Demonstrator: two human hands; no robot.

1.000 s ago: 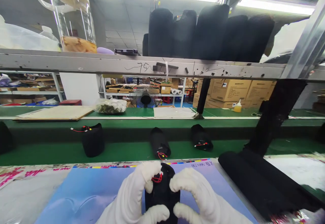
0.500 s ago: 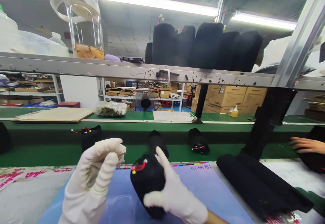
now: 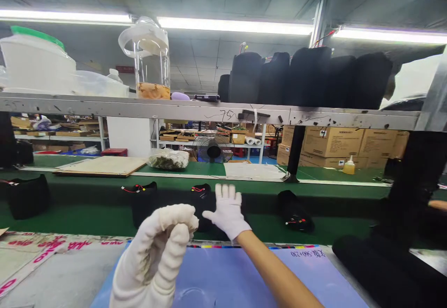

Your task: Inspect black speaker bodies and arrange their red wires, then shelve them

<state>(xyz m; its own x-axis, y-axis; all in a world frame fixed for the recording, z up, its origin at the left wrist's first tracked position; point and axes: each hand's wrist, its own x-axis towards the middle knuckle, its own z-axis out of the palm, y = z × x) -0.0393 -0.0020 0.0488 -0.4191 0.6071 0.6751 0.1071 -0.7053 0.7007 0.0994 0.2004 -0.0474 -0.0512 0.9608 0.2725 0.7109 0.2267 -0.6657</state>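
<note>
My right hand (image 3: 228,211), in a white glove, reaches over the green belt with fingers spread and holds nothing. Just left of it a black bundle (image 3: 201,196) with red wires and a yellow connector sits on the belt, partly hidden by the hand. My left hand (image 3: 153,252), also gloved, is held up over the blue sheet (image 3: 223,275) with thumb and fingertips pressed together. Whatever is between those fingertips, if anything, is hidden. Behind it another black bundle (image 3: 144,201) with red wires stands on the belt.
More black bundles lie on the belt at far left (image 3: 28,198) and right (image 3: 295,210). Dark rolled material (image 3: 377,271) rests at lower right. A metal shelf (image 3: 209,111) crosses above, carrying a glass jar (image 3: 152,66) and black rolls (image 3: 310,77). Another person's hand (image 3: 438,204) shows at the right edge.
My right hand has moved forward to the belt and let go of the black bundle it held. My left hand keeps its pinch. The view has turned left and tilted up slightly.
</note>
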